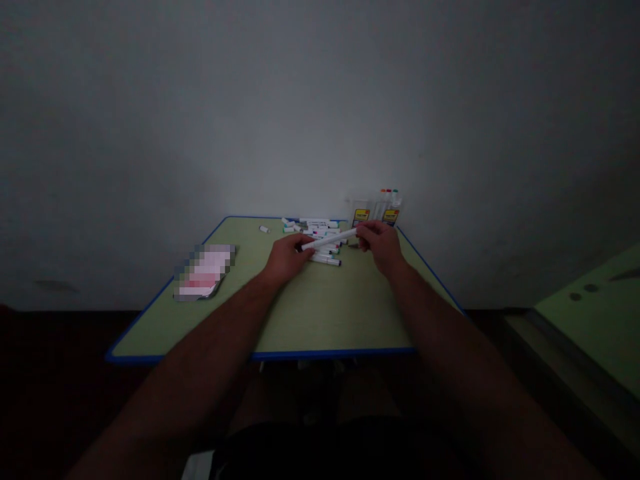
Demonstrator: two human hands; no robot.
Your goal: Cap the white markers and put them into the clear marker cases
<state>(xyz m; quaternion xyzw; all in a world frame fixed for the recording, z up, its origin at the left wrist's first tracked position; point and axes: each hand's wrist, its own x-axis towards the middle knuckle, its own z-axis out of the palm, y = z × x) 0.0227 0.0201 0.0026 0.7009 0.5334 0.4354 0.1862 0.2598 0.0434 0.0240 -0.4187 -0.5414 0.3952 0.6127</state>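
Observation:
Both my hands hold one white marker [330, 239] just above the green table [320, 313]. My left hand [289, 257] is closed round its lower left end. My right hand [381, 245] pinches its upper right end. Right behind and under the held marker lies a pile of several white markers [315, 230] with coloured caps. Two clear marker boxes [375, 212] with yellow labels stand at the table's far right corner, close to my right hand; one holds upright markers with coloured tips.
A small white cap [264, 229] lies alone at the far left of the pile. A blurred pinkish flat item [206, 271] rests on the table's left side. A grey wall stands behind. Another green table [595, 313] shows at the right edge.

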